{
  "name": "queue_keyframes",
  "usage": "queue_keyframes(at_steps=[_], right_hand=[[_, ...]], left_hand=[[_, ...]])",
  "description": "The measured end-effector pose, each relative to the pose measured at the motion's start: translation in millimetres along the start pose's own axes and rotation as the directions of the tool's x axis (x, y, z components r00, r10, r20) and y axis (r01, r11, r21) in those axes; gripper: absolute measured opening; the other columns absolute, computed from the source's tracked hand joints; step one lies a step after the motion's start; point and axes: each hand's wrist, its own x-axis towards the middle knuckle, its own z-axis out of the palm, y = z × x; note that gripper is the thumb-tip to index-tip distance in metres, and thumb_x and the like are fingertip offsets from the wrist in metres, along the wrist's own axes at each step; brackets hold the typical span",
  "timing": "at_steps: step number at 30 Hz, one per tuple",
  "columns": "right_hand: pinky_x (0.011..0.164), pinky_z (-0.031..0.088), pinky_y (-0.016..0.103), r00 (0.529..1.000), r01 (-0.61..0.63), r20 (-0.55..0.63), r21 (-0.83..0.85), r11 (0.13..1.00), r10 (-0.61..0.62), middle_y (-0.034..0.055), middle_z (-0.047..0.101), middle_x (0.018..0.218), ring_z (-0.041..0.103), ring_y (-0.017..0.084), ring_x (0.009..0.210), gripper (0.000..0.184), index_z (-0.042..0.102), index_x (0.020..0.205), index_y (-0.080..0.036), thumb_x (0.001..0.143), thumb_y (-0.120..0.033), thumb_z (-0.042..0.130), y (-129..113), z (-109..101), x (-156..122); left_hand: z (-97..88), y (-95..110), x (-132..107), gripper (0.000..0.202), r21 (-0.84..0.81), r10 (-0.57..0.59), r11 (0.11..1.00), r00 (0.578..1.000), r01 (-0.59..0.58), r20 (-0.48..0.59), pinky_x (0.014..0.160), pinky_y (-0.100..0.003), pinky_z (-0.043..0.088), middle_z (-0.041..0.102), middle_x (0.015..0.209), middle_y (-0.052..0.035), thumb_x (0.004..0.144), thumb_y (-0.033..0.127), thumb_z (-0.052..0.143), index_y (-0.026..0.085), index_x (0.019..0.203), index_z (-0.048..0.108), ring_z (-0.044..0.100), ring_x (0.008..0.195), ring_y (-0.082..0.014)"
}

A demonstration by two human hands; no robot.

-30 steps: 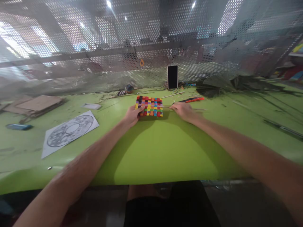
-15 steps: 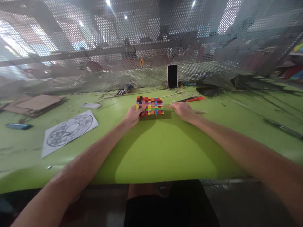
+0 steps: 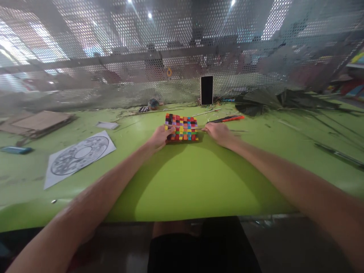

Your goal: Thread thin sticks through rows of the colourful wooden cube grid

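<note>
Woven mat (image 3: pixel 185 133), rect., multicol. checks; L fingers (image 3: pixel 170 131) tight on edge; R fingers (image 3: pixel 209 127) round thin strip (image 3: pixel 202 129)

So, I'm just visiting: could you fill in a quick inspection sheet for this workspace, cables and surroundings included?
Surface: green table, with scattered scraps toward its far edge.
Things in hand: colourful woven mat; thin pale strip across it, whether threaded in cannot be told.
Clutter: printed sheet and cardboard on the left; dark leaves at far right; black-and-red tool beyond the right hand.
Hands: left hand holds the mat's left side; right hand pinches the strip.
Cables: nothing seen.
Surroundings: perforated screen behind the table; upright dark-faced device before it.
</note>
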Motion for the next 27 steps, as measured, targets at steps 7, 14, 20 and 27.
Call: queue_keyframes(at_steps=[7,14,20,27], right_hand=[[0.061,0.031,0.032,1.000,-0.030,-0.001,-0.016,0.999,0.030,0.0136,0.071,0.086,0.061,0.023,0.073,0.041,0.068,0.089,-0.013,0.105,-0.034,0.036,-1.7,-3.9,0.8],[0.062,0.030,0.033,0.999,-0.034,0.014,0.006,0.999,0.034,0.0123,0.072,0.087,0.061,0.023,0.075,0.039,0.069,0.090,-0.014,0.104,-0.034,0.039,0.5,-7.1,-0.9],[0.063,0.031,0.032,0.998,-0.067,0.013,-0.011,0.998,0.067,0.0128,0.074,0.094,0.065,0.024,0.080,0.036,0.070,0.090,-0.014,0.103,-0.028,0.039,5.4,-4.1,-0.6],[0.064,0.033,0.032,0.998,-0.065,0.008,-0.032,0.997,0.066,0.0131,0.075,0.096,0.066,0.025,0.084,0.038,0.070,0.092,-0.014,0.104,-0.030,0.038,4.2,-1.4,-0.2]], left_hand=[[-2.2,-2.5,2.1,0.007,-0.003,0.049,0.999,0.999,-0.049,-0.013,0.090,-0.037,0.062,0.079,0.092,-0.0113,0.092,0.012,0.067,0.011,0.093,0.074,0.076,0.083,-0.0201],[-10.4,-4.8,7.7,0.008,0.027,0.020,0.999,1.000,-0.020,0.001,0.079,-0.036,0.066,0.078,0.090,-0.0126,0.093,0.011,0.066,0.009,0.090,0.073,0.076,0.076,-0.0197],[-16.5,-3.0,11.6,0.012,0.019,-0.002,1.000,1.000,0.002,0.023,0.074,-0.037,0.067,0.078,0.093,-0.0165,0.093,0.009,0.064,0.007,0.085,0.072,0.077,0.078,-0.0233],[-12.1,0.3,7.3,0.014,0.015,-0.007,1.000,1.000,0.006,0.018,0.072,-0.035,0.067,0.078,0.094,-0.0163,0.095,0.007,0.060,0.007,0.088,0.072,0.076,0.075,-0.0215]])
